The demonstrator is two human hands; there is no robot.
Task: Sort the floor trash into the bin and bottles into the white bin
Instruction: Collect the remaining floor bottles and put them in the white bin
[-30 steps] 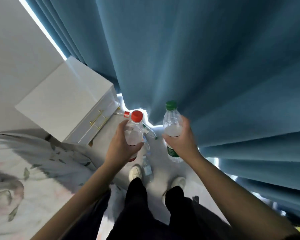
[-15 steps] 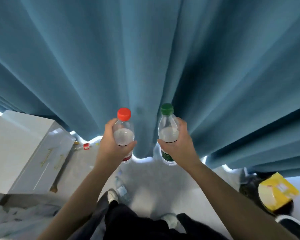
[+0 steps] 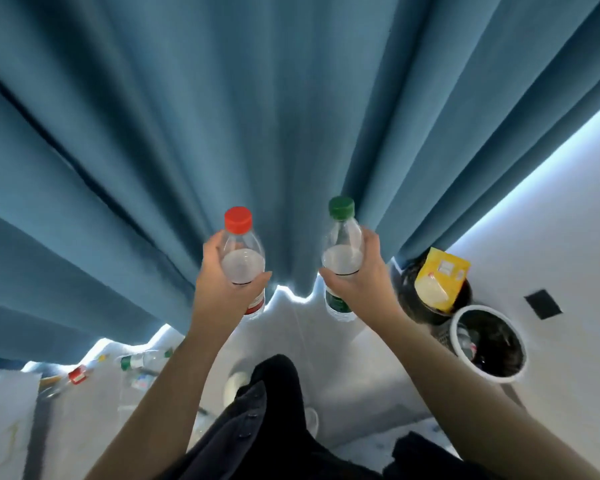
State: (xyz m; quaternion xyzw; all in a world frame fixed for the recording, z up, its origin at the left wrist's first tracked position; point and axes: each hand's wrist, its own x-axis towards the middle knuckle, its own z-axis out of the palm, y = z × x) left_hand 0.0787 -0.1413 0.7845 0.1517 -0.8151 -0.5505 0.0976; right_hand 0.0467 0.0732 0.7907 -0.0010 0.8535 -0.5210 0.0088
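Observation:
My left hand (image 3: 222, 285) grips a clear red-capped bottle (image 3: 241, 258) upright at chest height. My right hand (image 3: 364, 282) grips a clear green-capped bottle (image 3: 342, 251), also upright, with its green label showing below my fingers. At the right, on the floor, stands the white bin (image 3: 459, 355) lined with a black bag, a bottle lying inside it. Behind it is a black bin (image 3: 409, 299) holding a yellow package (image 3: 440, 277). Several more bottles (image 3: 142, 360) lie on the floor at the lower left, by the curtain hem.
A blue curtain (image 3: 291, 116) fills the view ahead. A white wall (image 3: 551, 220) with a dark socket (image 3: 542, 304) is on the right. My legs and shoes (image 3: 236, 386) are below on the pale floor. The corner of a white cabinet (image 3: 4, 403) shows at the lower left.
The view has swung to the right: the cabinet has slid to the lower left and both bins have come into view. Both hands keep holding their bottles upright.

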